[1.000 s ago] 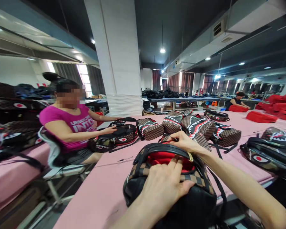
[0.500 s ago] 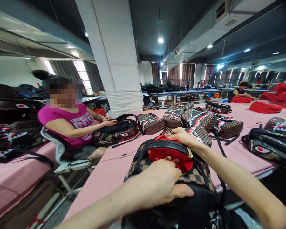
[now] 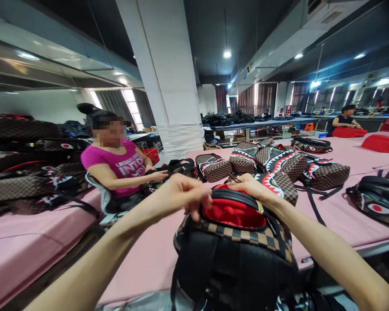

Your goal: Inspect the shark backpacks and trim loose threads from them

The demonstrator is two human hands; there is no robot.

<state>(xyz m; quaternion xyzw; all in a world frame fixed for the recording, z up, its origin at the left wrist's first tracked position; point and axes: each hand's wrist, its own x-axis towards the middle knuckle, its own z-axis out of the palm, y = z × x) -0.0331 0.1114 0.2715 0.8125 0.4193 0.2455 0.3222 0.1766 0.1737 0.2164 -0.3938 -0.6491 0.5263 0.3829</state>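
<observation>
While both hands work at its mouth, the checkered backpack point(image 3: 236, 255) stands upright at the near edge of the pink worktop point(image 3: 149, 255), black back panel toward the camera, top compartment gaping with the red lining point(image 3: 233, 211) showing. Left hand point(image 3: 181, 194) is at the left rim of the opening, fingers pinched shut on something small there, zipper pull or edge, too small to tell. Right hand point(image 3: 251, 188) sits on the far rim, fingers curled closed over the black trim. Judging by this, the bag is open but not zipped or finished; closing it looks left to do. More shark-mouth backpacks point(image 3: 278, 166) lie further along the worktop, apart from it. A co-worker in a pink shirt point(image 3: 119, 166) sits left, handling another bag point(image 3: 175, 166)
</observation>
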